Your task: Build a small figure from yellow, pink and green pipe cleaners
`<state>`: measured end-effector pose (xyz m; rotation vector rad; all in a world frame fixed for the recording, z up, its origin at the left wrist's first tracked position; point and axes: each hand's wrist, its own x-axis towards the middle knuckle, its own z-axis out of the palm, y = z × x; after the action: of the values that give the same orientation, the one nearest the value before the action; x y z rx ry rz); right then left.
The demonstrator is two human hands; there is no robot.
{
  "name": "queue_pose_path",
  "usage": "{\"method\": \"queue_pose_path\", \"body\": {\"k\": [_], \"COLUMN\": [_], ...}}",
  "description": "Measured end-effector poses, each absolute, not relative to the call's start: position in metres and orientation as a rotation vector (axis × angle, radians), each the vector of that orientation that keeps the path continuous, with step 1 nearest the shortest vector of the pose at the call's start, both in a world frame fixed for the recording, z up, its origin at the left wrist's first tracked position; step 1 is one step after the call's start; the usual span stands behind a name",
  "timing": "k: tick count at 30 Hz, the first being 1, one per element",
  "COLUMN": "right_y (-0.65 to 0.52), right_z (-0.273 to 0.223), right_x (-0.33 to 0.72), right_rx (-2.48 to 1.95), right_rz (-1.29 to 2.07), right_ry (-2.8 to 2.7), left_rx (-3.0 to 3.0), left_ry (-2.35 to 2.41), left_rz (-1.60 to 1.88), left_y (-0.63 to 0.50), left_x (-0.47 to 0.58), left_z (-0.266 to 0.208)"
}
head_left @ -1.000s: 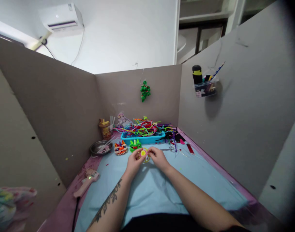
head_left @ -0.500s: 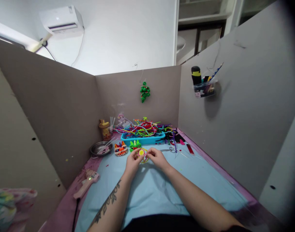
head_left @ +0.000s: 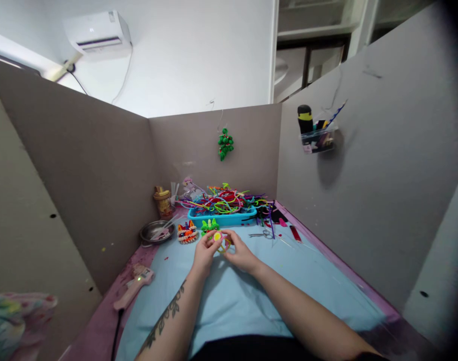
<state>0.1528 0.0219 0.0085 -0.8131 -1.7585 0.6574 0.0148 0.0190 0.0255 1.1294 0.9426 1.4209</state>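
Observation:
Between my two hands, above the blue cloth, is a small pink and yellow pipe-cleaner piece with a round yellow patch at its left. My left hand pinches its left side by the yellow patch. From the right, my right hand closes its thumb and fingers on the loop's edge. Just behind my left hand sits a green pipe-cleaner creature head. Left of it lies an orange, white and blue one. Scissors rest on the cloth to the right of my right hand.
A blue tray heaped with colourful pipe cleaners stands at the back. A metal bowl and a pink glue gun with a cord are at the left. A red-handled tool lies right. Grey partitions enclose the table.
My right hand has shifted its hold, its fingers now reaching over the loop's right edge. The pink and yellow piece has turned slightly and moved a little left.

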Motion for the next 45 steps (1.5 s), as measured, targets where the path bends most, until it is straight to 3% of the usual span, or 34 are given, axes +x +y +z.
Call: {"method": "queue_pose_path", "body": {"k": [15, 25, 45], "right_y": [0.013, 0.007, 0.02], "right_z": [0.02, 0.022, 0.021], "right_x": [0.157, 0.154, 0.159], "right_rx": [-0.895, -0.714, -0.968], "right_rz": [0.169, 0.269, 0.393], "right_ry": [-1.728, -1.833, -1.574], "left_rx": [1.064, 1.135, 1.335], "left_ry": [0.956, 0.87, 0.848], "left_rz": [1.444, 1.482, 1.347], "left_y": [0.019, 0.019, 0.022], "left_x": [0.014, 0.015, 0.015], "left_z": [0.027, 0.026, 0.015]}}
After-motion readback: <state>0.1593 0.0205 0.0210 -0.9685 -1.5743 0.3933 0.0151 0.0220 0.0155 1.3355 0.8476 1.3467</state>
